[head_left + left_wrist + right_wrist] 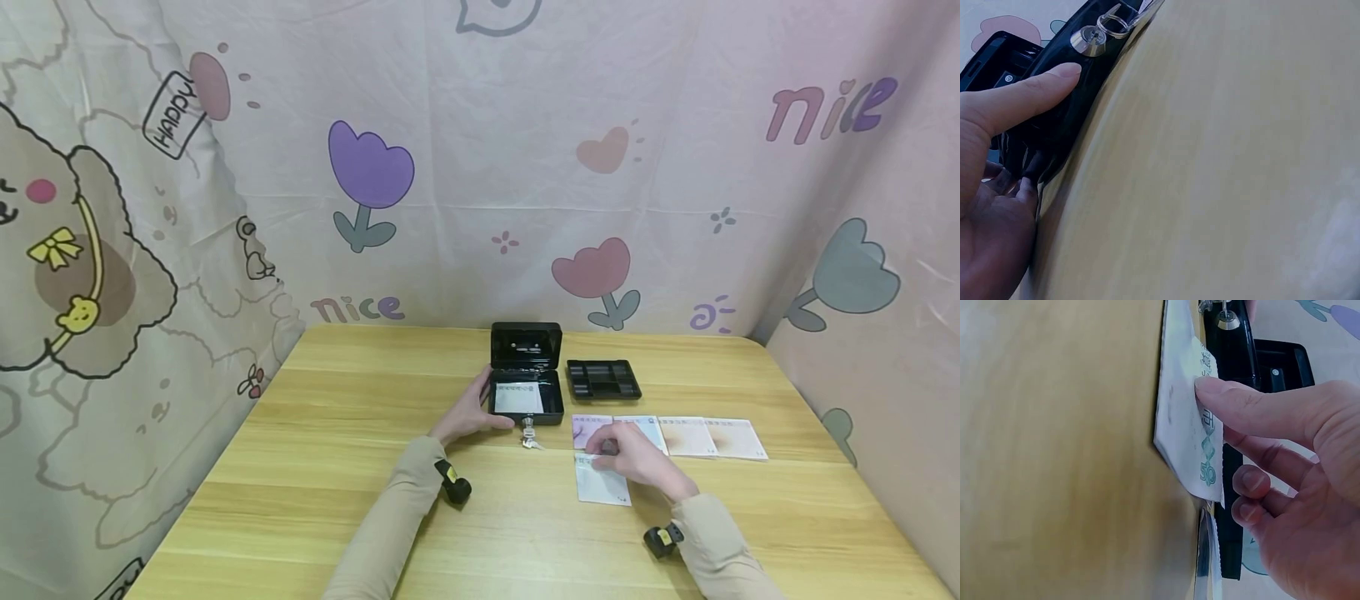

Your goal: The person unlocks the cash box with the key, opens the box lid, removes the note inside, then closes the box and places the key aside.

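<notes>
A black cash box [553, 393] stands with its lid raised and a pale printed note [517, 400] inside. My left hand [467, 417] grips its left front corner, thumb on the front wall beside the silver lock [1088, 41] and fingers round the side. Keys on a ring [531, 440] hang at the lock. To the right, my right hand [637, 454] pinches the upper edge of a pale green printed note [1188, 437] marked 50, thumb on its face and fingers behind. This edge curls up in the right wrist view. Beyond it lies a purple note [585, 427], partly covered by the hand.
Right of the purple note, a blue-edged note [651, 427] and two brown-tinted notes [687, 437] continue the row. A black compartment tray [603, 383] sits just right of the cash box. A printed cloth [465, 167] hangs behind the wooden table [337, 400].
</notes>
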A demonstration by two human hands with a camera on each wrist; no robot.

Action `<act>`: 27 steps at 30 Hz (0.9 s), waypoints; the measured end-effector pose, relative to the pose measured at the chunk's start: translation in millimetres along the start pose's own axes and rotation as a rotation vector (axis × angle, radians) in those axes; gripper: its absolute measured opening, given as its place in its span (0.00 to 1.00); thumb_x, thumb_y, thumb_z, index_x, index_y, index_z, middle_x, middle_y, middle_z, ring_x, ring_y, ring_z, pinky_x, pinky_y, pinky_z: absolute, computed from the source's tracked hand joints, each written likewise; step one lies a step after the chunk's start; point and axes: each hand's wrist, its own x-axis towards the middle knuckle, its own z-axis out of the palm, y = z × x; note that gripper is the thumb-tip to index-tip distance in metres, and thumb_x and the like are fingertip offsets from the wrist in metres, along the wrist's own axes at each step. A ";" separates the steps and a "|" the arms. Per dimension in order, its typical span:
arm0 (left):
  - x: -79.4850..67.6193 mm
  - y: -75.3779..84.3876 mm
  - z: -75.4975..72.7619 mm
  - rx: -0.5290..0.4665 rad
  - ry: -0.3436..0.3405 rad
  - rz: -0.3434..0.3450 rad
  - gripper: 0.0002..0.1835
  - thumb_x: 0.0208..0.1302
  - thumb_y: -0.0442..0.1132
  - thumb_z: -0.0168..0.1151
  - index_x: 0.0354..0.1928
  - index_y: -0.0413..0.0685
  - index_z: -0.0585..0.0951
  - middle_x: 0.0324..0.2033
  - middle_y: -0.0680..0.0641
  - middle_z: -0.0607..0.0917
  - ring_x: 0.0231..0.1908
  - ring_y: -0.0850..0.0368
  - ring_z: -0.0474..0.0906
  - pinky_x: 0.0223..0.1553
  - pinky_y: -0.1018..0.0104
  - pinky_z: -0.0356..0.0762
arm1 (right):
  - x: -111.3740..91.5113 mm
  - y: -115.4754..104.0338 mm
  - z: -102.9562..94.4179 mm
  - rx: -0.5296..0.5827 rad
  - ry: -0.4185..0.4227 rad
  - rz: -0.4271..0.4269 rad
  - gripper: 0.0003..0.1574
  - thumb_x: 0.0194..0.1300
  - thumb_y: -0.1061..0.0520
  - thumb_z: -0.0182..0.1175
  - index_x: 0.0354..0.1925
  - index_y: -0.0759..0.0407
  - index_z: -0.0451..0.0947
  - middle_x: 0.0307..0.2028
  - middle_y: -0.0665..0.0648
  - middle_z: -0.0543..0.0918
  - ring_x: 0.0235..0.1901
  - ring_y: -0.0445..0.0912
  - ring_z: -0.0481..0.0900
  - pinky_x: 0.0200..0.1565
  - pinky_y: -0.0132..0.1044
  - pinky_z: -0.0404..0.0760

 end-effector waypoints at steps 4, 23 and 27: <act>-0.6 0.3 -0.3 0.001 -0.002 0.003 0.67 0.49 0.36 0.80 0.80 0.40 0.40 0.81 0.38 0.40 0.79 0.37 0.46 0.80 0.48 0.50 | 0.7 0.9 0.5 -0.016 0.008 0.004 0.09 0.54 0.65 0.72 0.34 0.54 0.87 0.35 0.47 0.87 0.35 0.39 0.74 0.40 0.29 0.74; -0.6 -0.4 -1.0 0.003 -0.011 0.009 0.68 0.48 0.37 0.80 0.80 0.39 0.39 0.81 0.37 0.40 0.79 0.37 0.46 0.80 0.47 0.49 | 1.4 3.8 2.1 -0.029 0.019 -0.035 0.11 0.52 0.66 0.73 0.34 0.52 0.86 0.31 0.43 0.84 0.34 0.35 0.75 0.39 0.29 0.78; -0.7 -0.5 -1.1 0.005 -0.011 0.009 0.68 0.48 0.37 0.80 0.80 0.39 0.39 0.81 0.37 0.40 0.79 0.37 0.46 0.80 0.48 0.49 | 1.4 4.4 1.7 -0.029 0.017 -0.040 0.11 0.52 0.66 0.72 0.33 0.52 0.86 0.31 0.43 0.84 0.35 0.35 0.76 0.40 0.30 0.78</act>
